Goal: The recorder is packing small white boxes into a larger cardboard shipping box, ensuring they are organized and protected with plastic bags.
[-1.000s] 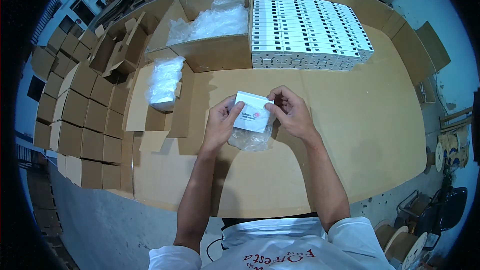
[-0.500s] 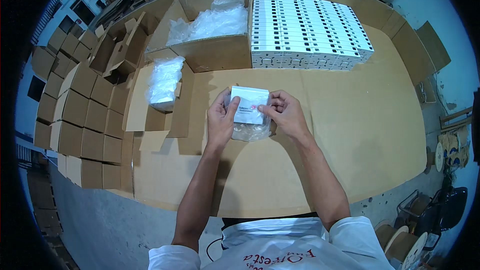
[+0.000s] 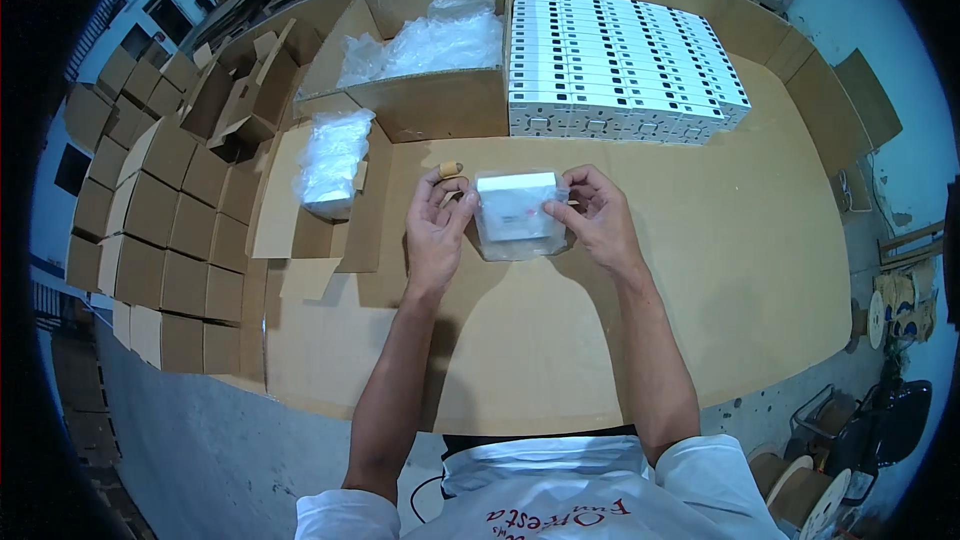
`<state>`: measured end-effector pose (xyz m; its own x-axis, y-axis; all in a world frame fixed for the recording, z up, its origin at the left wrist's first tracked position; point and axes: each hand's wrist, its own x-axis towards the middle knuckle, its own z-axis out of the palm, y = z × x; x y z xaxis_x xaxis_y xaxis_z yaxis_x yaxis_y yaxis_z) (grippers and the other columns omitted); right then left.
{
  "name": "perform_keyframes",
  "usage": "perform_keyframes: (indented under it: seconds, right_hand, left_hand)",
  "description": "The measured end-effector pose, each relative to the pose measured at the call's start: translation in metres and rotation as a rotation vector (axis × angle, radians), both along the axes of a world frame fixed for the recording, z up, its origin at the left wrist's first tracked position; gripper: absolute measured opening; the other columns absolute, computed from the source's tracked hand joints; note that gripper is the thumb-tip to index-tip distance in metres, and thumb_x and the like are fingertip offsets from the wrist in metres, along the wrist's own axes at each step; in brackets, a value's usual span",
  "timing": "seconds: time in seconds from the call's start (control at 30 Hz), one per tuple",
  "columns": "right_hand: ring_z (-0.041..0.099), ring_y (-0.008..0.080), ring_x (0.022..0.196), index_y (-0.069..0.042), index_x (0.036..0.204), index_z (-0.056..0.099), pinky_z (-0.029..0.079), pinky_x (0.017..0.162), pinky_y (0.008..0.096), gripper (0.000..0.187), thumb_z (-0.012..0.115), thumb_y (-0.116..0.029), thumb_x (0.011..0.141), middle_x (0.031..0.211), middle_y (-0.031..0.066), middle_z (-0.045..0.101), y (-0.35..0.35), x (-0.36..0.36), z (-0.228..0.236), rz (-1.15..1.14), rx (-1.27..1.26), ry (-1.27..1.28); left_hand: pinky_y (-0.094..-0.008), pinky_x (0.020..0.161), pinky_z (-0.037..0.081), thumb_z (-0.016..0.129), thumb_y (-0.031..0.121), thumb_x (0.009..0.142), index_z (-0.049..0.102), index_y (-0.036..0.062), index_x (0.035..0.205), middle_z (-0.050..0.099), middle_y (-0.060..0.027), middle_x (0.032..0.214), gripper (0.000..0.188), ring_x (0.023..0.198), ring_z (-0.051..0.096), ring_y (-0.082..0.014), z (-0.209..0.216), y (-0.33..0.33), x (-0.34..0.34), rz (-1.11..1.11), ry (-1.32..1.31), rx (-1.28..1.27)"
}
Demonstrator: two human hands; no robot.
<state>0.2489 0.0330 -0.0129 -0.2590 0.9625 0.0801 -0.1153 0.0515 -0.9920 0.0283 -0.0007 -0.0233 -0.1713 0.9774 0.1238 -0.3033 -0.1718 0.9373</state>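
Note:
A small flat white box [image 3: 515,212] lies inside a clear bubble-wrap bag [image 3: 517,252] above the middle of the table. My right hand [image 3: 608,225] grips its right side, thumb on the front and fingers behind the bag. My left hand [image 3: 434,235] is at the left edge, the thumb tip close against the bag and the fingers apart. A tan cover [image 3: 450,169] sits on one raised left fingertip. Whether the left thumb presses the plastic is hard to see.
An open carton [image 3: 380,230] holding bubble-wrapped packs [image 3: 332,165] stands to the left. Behind it, a larger carton [image 3: 440,108] contains bubble-wrap bags [image 3: 435,45]. Rows of white boxes [image 3: 615,65] are stacked at the back. Brown cartons [image 3: 165,240] are piled at far left.
The white box has gone down into the bubble-wrap bag, which now covers its front. My left fingers have spread away from the box, and both hands have shifted slightly.

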Motion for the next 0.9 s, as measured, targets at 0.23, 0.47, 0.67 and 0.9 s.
perform_keyframes:
  seconds: [0.23, 0.47, 0.67, 0.9]
  right_hand:
    - [0.064, 0.0103, 0.089, -0.002, 0.104, 0.061, 0.052, 0.078, 0.0265, 0.016, 0.069, -0.004, 0.091, 0.107, 0.009, 0.071, -0.001, -0.001, 0.005, 0.081, 0.051, 0.147]
    - [0.063, 0.0122, 0.099, -0.002, 0.103, 0.06, 0.051, 0.086, 0.0278, 0.013, 0.067, -0.002, 0.092, 0.113, 0.0121, 0.07, 0.0, -0.002, 0.004, 0.063, 0.021, 0.25]
    - [0.064, 0.0123, 0.097, 0.0, 0.114, 0.06, 0.052, 0.082, 0.0263, 0.028, 0.071, 0.001, 0.088, 0.113, 0.0096, 0.069, -0.011, -0.001, 0.016, 0.07, -0.019, 0.172]
    - [0.065, 0.0127, 0.092, 0.0, 0.111, 0.07, 0.053, 0.078, 0.0264, 0.028, 0.075, 0.001, 0.083, 0.112, 0.0083, 0.069, 0.0, -0.001, 0.003, 0.196, 0.038, 0.025]
  left_hand:
    - [-0.0288, 0.097, 0.05, 0.064, -0.001, 0.094, 0.048, 0.0015, 0.129, 0.058, -0.0062, 0.11, 0.039, 0.108, 0.061, -0.016, 0.0, 0.0, -0.01, -0.029, -0.104, 0.123]
    - [-0.0332, 0.102, 0.048, 0.067, -0.003, 0.091, 0.05, 0.0024, 0.126, 0.058, -0.0065, 0.11, 0.039, 0.113, 0.059, -0.019, 0.002, -0.001, -0.007, -0.034, -0.098, 0.212]
    - [-0.03, 0.097, 0.05, 0.074, -0.001, 0.086, 0.044, 0.001, 0.138, 0.057, -0.0084, 0.119, 0.059, 0.113, 0.057, -0.0159, 0.014, -0.006, 0.01, -0.121, 0.08, 0.152]
    - [-0.0227, 0.081, 0.056, 0.073, -0.002, 0.086, 0.069, -0.0024, 0.112, 0.064, -0.0054, 0.107, 0.026, 0.091, 0.064, -0.0115, 0.009, -0.006, -0.001, -0.138, 0.268, -0.037]
